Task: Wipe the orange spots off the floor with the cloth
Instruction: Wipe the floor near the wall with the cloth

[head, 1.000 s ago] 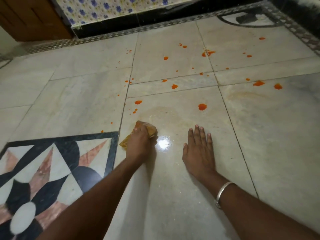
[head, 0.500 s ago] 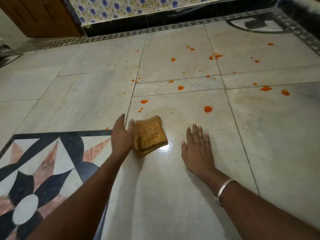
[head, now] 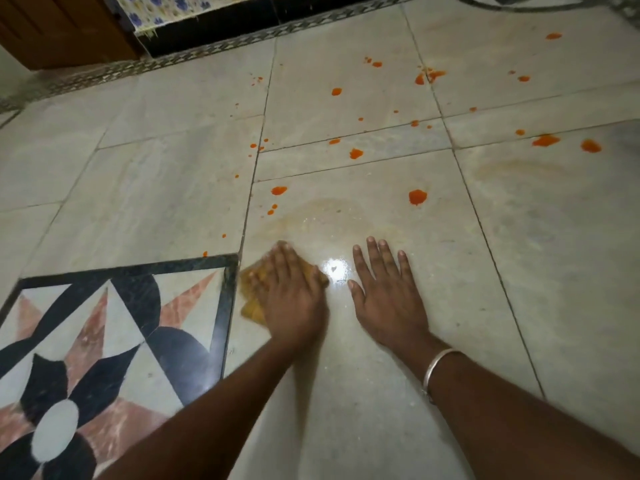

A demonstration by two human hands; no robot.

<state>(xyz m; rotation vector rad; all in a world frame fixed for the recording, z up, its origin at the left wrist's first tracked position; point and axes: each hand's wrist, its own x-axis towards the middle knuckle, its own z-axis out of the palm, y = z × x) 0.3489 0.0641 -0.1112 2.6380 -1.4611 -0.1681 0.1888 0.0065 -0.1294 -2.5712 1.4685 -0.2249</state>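
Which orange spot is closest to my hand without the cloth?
The large round spot just beyond the fingertips of the right hand; all others lie farther off.

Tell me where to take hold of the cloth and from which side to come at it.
Come from above. The cloth lies folded flat on the floor under the left hand, so no edge stands up to pinch. Likely best: curl the fingers over the far-left edge that shows beside them, next to the black inlay border, and bunch it into the palm.
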